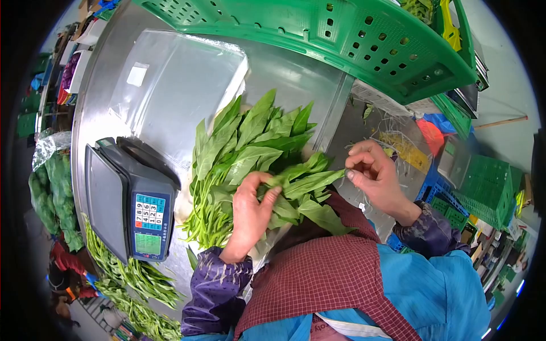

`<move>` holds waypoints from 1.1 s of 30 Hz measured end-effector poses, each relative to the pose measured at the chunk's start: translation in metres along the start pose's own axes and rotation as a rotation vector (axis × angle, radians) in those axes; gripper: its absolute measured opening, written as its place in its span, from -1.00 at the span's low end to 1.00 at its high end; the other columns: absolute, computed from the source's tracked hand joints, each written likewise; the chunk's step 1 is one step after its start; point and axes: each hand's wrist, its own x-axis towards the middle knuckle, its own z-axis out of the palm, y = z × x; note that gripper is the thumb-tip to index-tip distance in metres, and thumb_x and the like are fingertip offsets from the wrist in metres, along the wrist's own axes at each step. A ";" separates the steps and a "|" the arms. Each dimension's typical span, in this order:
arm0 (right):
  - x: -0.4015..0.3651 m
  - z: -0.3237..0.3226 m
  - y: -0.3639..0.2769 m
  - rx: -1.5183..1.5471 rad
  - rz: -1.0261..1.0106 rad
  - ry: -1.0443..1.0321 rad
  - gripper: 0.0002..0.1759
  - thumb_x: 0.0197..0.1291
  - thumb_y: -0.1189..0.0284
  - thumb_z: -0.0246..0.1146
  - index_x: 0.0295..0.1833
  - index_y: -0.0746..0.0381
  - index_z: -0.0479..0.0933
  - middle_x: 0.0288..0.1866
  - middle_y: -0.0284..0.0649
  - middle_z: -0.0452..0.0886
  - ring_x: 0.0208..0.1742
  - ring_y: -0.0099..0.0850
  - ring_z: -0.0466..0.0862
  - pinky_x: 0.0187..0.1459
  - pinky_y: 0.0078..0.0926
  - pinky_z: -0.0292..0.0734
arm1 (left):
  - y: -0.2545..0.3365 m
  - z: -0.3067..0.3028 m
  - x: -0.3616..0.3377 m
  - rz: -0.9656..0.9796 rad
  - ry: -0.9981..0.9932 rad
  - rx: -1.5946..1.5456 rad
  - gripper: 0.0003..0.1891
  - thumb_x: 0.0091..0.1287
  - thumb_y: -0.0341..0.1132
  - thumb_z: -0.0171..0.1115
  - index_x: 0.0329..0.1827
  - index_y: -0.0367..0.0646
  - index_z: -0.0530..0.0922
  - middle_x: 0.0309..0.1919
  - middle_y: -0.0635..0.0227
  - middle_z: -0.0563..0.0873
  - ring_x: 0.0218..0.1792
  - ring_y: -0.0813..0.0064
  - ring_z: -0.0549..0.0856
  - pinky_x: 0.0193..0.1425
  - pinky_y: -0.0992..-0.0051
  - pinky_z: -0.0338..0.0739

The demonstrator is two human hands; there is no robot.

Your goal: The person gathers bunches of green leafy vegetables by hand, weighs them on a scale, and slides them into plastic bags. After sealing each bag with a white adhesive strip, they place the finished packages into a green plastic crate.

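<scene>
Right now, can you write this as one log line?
left hand: grips leafy greens | right hand: pinches one leaf | scale: beside leafy greens

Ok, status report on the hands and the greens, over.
Left hand clamped on bundle of leafy greens. Right hand pinching one leaf at its tip. Scale close beside the bundle, green crate beyond, both apart from the hands.
</scene>
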 end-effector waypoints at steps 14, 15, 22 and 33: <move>-0.005 0.002 -0.004 -0.067 -0.045 0.009 -0.74 0.07 0.63 0.20 -0.11 0.21 0.36 -0.25 -0.49 0.47 -0.31 -0.75 0.44 -0.31 -0.76 0.32 | 0.015 0.005 -0.004 0.352 -0.103 0.429 -0.72 -0.03 -0.44 0.34 -0.19 -0.05 0.63 0.05 0.23 0.48 -0.04 0.27 0.51 0.08 0.31 0.30; -0.005 0.002 -0.003 -0.074 -0.069 0.008 -0.73 0.08 0.63 0.20 -0.10 0.21 0.36 -0.28 -0.48 0.47 -0.33 -0.74 0.44 -0.33 -0.73 0.33 | 0.013 0.008 -0.004 0.354 -0.105 0.429 -0.72 -0.03 -0.44 0.34 -0.19 -0.05 0.63 0.05 0.23 0.48 -0.04 0.27 0.51 0.08 0.31 0.30; 0.012 -0.013 0.017 -1.045 -0.590 0.174 -0.78 -0.10 0.62 0.20 -0.27 0.17 0.48 -0.38 -0.33 0.49 -0.50 -0.48 0.54 -0.50 -0.52 0.44 | 0.002 0.017 -0.005 0.384 -0.057 0.437 -0.82 -0.02 -0.40 0.35 -0.31 -0.09 0.65 -0.03 0.28 0.55 -0.03 0.27 0.50 0.08 0.28 0.23; 0.016 0.014 0.020 -0.662 -0.324 -0.158 -0.82 0.06 0.47 0.19 -0.18 0.21 0.45 -0.39 -0.15 0.47 -0.39 -0.19 0.55 -0.36 -0.29 0.45 | 0.001 0.019 -0.008 0.403 -0.017 0.448 -0.86 0.00 -0.37 0.32 -0.33 -0.08 0.64 -0.04 0.32 0.53 -0.05 0.30 0.50 0.08 0.28 0.22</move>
